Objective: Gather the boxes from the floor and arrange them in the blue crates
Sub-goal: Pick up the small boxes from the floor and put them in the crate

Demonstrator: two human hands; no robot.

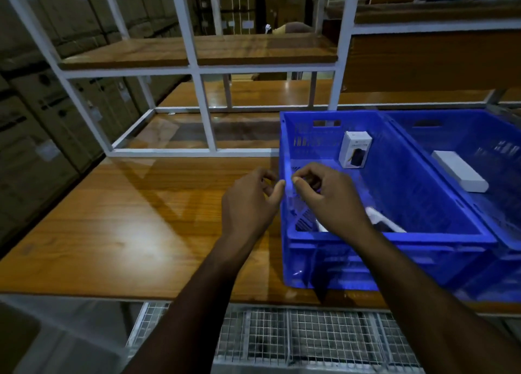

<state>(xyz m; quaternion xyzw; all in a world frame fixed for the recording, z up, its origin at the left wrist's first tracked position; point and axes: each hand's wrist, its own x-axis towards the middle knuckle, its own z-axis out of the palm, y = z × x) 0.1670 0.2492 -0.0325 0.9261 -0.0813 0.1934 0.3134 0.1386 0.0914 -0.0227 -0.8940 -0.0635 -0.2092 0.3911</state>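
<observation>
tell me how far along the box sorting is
Done: an upright white box stands in the near blue crate, another box lies under the right hand, and a flat white box is in the far crate. In hand: nothing clear; the left hand meets the right at the rim. Left: the floor is unseen.

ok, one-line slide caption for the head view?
Both hands meet at the left rim of a blue crate holding a small white box.

Box (354,149) print too blurred.
</observation>
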